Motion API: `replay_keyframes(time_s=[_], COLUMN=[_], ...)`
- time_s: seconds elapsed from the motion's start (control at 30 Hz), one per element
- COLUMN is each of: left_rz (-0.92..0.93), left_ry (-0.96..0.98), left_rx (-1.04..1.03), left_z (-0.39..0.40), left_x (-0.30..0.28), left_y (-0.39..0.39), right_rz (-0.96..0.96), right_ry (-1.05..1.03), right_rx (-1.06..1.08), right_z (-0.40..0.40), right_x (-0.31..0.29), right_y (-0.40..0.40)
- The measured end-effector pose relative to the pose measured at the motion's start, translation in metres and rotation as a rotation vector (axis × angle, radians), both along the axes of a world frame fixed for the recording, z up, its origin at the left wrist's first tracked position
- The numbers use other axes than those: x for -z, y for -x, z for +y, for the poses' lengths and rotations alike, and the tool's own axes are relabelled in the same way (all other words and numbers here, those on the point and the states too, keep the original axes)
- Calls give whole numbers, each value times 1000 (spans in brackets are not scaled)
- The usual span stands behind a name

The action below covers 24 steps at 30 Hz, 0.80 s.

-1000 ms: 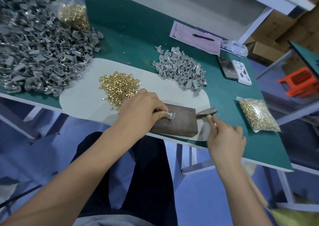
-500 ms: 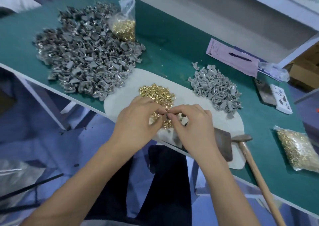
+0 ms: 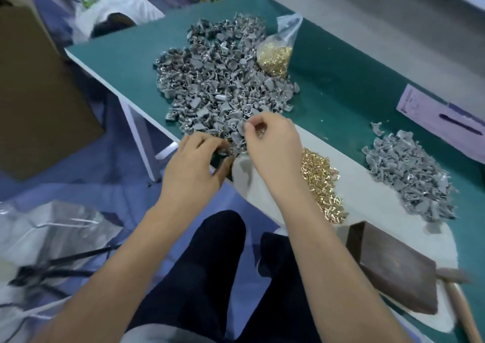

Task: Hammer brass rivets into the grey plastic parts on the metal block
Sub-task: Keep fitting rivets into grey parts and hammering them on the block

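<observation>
A worker's two bare hands meet at the near edge of a large heap of grey plastic parts with metal pieces [image 3: 223, 80] on the green tabletop [image 3: 341, 85], well apart from the dark rectangular metal block [image 3: 393, 272] at lower right. The right hand [image 3: 273, 148] pinches something small and pale between thumb and forefinger; motion blur hides whether it is a part or a rivet. The left hand [image 3: 195, 169] hangs with fingers curled over the heap's edge, and whether its grip has closed on anything cannot be told. A loose pile of small brass rivets [image 3: 322, 185] lies on the pale mat [image 3: 367, 193], beside the right forearm; a smaller heap of grey plastic parts [image 3: 409, 174] lies further right. The wooden-handled hammer [image 3: 456, 290] rests just beside the block, untouched. The parts look light, rigid and irregular, best pinched across their flat faces; the rivets look tiny, smooth and easily dropped, likely needing a fingertip hold on the shank.
</observation>
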<state>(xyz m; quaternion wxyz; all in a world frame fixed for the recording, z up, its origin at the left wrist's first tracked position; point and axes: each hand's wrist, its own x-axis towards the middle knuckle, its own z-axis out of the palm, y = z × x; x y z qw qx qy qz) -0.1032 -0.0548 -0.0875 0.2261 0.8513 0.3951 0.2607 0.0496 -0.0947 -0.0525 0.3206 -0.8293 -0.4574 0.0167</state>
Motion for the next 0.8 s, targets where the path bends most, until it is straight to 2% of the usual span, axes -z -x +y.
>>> replay_keyframes(time_s=[0.17, 0.3, 0.37, 0.5, 0.63, 0.8], left_rz=[-8, -97, -136, -73, -40, 18], left_ry=[24, 26, 91, 136, 133, 75], left_rx=[27, 58, 171, 345, 439, 447], left_z=[3, -10, -24, -53, -72, -81], left_x=[-2, -8, -11, -8, 0, 5], left_y=[-1, -7, -19, -47, -59, -71], right_rz=[-71, -63, -99, -152, -162, -28], right_ry=[20, 34, 132, 316, 587, 397], right_rx=[-41, -10, 62, 219, 239, 203], right_z=[20, -7, -34, -99, -145, -155], right_x=[-3, -6, -8, -13, -7, 1], right_y=[6, -5, -19, -39, -44, -46])
